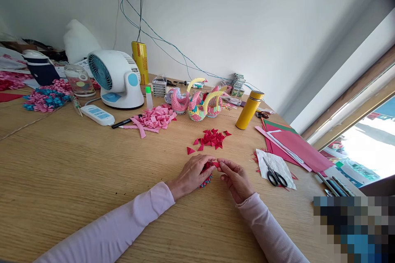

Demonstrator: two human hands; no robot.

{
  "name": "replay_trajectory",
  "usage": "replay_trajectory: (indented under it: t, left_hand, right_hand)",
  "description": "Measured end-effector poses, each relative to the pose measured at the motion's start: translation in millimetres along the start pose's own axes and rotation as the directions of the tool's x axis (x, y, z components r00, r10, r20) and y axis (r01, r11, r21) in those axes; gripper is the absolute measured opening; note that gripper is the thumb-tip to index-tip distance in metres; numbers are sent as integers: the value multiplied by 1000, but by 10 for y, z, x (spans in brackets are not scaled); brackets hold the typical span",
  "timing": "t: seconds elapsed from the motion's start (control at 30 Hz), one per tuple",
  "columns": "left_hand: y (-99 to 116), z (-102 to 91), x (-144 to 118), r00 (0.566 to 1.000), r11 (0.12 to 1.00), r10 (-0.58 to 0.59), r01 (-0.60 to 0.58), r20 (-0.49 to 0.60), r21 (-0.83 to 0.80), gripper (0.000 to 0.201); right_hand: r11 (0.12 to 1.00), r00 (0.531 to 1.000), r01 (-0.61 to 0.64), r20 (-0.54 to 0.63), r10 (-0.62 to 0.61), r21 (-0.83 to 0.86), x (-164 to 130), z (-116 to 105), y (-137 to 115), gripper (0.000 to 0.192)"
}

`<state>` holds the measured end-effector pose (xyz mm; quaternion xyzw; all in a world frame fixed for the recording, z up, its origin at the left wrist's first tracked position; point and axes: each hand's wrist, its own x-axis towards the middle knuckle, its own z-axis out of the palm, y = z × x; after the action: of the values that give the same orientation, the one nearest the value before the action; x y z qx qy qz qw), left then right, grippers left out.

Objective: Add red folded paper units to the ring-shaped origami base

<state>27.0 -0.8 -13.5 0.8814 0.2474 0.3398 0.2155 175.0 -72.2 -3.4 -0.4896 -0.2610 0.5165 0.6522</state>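
Observation:
My left hand [194,174] is wrapped over a small round piece of folded paper [206,181], red with blue at its lower edge; the palm and fingers hide most of it. Between the thumb and fingertips of my right hand [237,178] is a red folded paper triangle [216,164], held against the left fingertips at the top of the round piece. Just beyond both hands lies a loose pile of red paper triangles [212,138]. A single red triangle [191,150] rests a little apart, nearer my left hand.
Pink paper strips [159,117] lie beside a marker [121,123]. Folded paper swans [197,107] stand at the back, left of a yellow flask [249,110]. Scissors [274,176] rest on white tissue at the right, near red paper sheets [296,148]. A fan [115,78] stands at left.

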Motion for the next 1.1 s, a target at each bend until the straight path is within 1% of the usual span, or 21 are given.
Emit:
replay_trajectory:
  t: [0.1,0.2,0.27,0.37,0.43,0.53,0.63,0.83,0.97,1.03,1.1]
  left_hand:
    - [3,-6,5,1000,1000,19,-19,8,7,14]
    - [14,-12,6,1000,1000,5,-5,7,27,11]
    - [20,-12,2,1000,999,-2,2,7,40,10]
    - [24,-5,-8,1000,999,9,-10,8,41,10]
    - [22,0,-12,1000,999,15,-15,7,36,10]
    - [16,8,-13,1000,1000,16,-16,9,12,8]
    - [7,13,-13,1000,1000,23,-22,9,-17,7]
    - [6,10,-17,999,999,40,-40,15,-31,7]
    - [34,-8,-17,1000,999,-8,9,19,-35,3]
    - [46,-17,-16,1000,999,-23,23,12,-39,3]
    - [52,-21,-15,1000,999,-7,7,15,-41,5]
  right_hand:
    - [998,999,40,20,-39,-44,7,-8,11,38]
    - [999,999,40,2,-40,-4,9,11,42,40]
    - [998,999,15,-36,-13,69,6,26,67,40]
    - [984,995,-49,-82,64,170,-9,51,104,36]
    - [972,989,-82,-100,107,222,-28,78,126,37]
    - [951,980,-79,-151,129,298,-66,147,153,39]
    - [935,974,-61,-185,132,348,-97,233,165,35]
    - [899,958,-107,-200,208,424,-106,314,145,28]
    - [888,951,-120,-206,232,443,-88,289,102,20]
    - [865,938,-151,-208,278,478,-71,258,75,14]
    - [830,923,-201,-184,338,520,-53,219,52,10]
